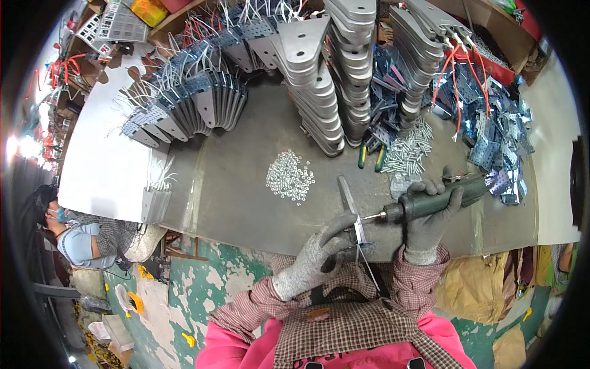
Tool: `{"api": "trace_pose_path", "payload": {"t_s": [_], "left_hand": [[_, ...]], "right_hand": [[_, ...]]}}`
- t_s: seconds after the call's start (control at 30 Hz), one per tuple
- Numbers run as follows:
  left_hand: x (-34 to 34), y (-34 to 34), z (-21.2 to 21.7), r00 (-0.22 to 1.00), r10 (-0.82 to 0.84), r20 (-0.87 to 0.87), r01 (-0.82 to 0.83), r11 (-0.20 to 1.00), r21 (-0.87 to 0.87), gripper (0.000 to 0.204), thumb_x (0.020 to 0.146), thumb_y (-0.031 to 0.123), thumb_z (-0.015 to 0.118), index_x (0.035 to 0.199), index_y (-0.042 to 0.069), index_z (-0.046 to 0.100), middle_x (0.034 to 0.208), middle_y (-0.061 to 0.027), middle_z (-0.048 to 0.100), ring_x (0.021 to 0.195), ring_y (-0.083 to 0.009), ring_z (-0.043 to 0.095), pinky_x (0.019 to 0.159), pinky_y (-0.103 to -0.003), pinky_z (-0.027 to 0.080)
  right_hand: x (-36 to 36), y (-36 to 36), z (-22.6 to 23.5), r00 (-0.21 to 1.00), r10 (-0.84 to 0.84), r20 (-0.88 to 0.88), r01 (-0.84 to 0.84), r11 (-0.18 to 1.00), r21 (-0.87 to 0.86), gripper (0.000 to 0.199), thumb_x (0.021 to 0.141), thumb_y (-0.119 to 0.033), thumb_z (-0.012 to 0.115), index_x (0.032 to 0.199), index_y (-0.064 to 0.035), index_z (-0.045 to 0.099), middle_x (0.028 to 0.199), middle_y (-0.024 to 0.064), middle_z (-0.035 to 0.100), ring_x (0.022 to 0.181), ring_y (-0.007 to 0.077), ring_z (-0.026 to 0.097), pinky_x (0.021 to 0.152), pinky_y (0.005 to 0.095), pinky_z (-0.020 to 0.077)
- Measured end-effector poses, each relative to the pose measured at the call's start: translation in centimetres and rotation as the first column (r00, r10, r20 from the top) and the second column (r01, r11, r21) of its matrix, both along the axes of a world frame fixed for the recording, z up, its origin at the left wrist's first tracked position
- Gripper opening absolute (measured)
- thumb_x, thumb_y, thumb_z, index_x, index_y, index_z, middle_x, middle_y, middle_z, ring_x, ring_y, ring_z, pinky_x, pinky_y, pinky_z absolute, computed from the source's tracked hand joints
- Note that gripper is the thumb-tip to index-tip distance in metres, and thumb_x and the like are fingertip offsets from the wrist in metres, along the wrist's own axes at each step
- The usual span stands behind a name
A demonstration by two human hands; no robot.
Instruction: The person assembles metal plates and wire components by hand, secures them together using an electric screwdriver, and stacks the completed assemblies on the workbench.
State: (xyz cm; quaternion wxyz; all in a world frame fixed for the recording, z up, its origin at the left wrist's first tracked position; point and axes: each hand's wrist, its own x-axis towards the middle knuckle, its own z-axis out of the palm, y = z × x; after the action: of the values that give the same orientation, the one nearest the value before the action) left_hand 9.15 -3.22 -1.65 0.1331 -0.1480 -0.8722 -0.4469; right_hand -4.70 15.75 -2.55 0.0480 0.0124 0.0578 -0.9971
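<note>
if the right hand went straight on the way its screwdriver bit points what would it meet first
Most likely the grey metal plate held by the left hand, right at the screwdriver bit; depth is unclear, so they may be touching.

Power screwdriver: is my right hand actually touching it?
Touching. The head view shows it: the gloved right hand grips the power screwdriver, its fingers curled over the dark body with no gap between.

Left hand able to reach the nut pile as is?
Likely yes: bare tabletop lies between the left hand and the nut pile, though the hand appears to hold the metal plate.
</note>
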Motion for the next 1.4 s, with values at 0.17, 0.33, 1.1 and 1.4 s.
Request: {"api": "trace_pose_path", "payload": {"t_s": [0.17,0.33,1.1,1.4], "left_hand": [[-0.3,-4.5,2.3,0.849,0.525,-0.063,-0.474,0.702,-0.532,0.028,0.083,0.009,0.066,0.11,0.007,0.06,0.112,-0.0141,0.059,0.105,-0.0335,0.057,0.088,-0.043,0.049],[-1.7,-6.2,2.6,0.891,0.451,0.045,-0.259,0.588,-0.766,0.023,0.084,0.019,0.066,0.102,0.004,0.062,0.099,-0.0129,0.06,0.096,-0.0313,0.059,0.079,-0.044,0.049],[-1.7,0.1,1.2,0.972,0.2,-0.12,-0.221,0.953,-0.208,0.032,0.074,0.005,0.073,0.103,0.004,0.059,0.112,-0.0172,0.062,0.099,-0.0373,0.063,0.079,-0.044,0.055],[-1.3,0.4,1.9,0.978,0.207,0.0,-0.207,0.978,-0.038,0.071,0.068,0.016,0.084,0.132,0.012,0.054,0.137,-0.0161,0.05,0.113,-0.0375,0.058,0.091,-0.046,0.051]], "right_hand": [[-0.5,0.2,-0.3,0.998,0.042,0.039,-0.041,0.999,-0.023,0.043,0.096,-0.029,0.064,0.131,-0.0074,0.05,0.084,0.0023,0.053,0.08,0.0149,0.054,0.088,0.0369,0.0477],[-0.5,0.1,-0.6,0.998,0.061,0.034,-0.06,0.997,-0.042,0.042,0.095,-0.027,0.064,0.129,-0.0063,0.053,0.086,0.0016,0.049,0.082,0.0138,0.052,0.086,0.0367,0.0487],[-0.3,-0.3,-0.6,0.998,0.04,0.045,-0.042,0.998,0.044,0.026,0.094,-0.029,0.065,0.105,-0.0086,0.053,0.085,0.0013,0.052,0.082,0.0146,0.055,0.089,0.0381,0.0469],[-0.4,-0.4,-0.9,0.998,0.059,0.036,-0.06,0.998,0.027,0.042,0.096,-0.032,0.063,0.126,-0.005,0.05,0.087,0.0021,0.053,0.083,0.0156,0.056,0.09,0.0386,0.0471]]}}
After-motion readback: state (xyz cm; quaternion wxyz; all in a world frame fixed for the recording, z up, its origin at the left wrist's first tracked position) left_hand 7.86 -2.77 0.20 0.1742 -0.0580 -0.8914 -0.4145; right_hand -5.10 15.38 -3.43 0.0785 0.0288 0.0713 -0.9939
